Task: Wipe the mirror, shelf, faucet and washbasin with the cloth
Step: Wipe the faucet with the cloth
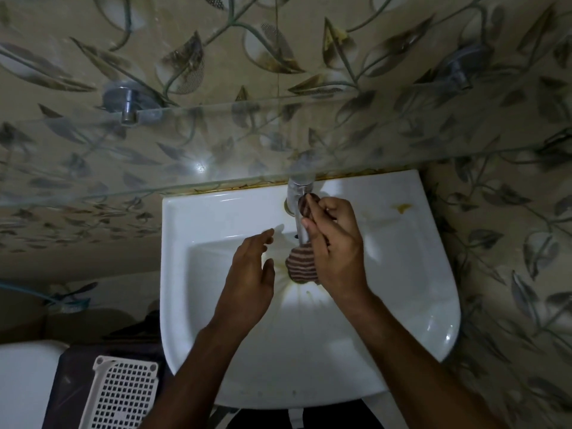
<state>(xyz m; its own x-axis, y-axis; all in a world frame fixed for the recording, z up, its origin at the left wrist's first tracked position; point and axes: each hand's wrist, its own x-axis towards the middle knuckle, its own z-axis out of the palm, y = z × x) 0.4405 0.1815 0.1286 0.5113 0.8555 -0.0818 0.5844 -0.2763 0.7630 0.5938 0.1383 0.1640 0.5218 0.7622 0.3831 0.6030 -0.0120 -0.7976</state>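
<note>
While the right hand [334, 243] grips a striped cloth [301, 267] against the faucet [299, 209], the left hand [252, 267] hovers open over the washbasin [216, 305].

Single head view, steeply down, close over washbasin [198, 218], facing tiled wall [93, 41]

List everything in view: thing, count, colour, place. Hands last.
washbasin: one, white, centre, against the wall
faucet: one, chrome, back rim of the washbasin
cloth: one, brown and pale stripes, wrapped against the faucet, end hanging over the bowl
shelf: one, clear glass, above the washbasin
brackets: two, chrome, holding the shelf
stain: one, yellow, back right rim
grid basket: one, white, lower left
hands: right hand grips the cloth at the faucet; left hand open over the bowl
</note>
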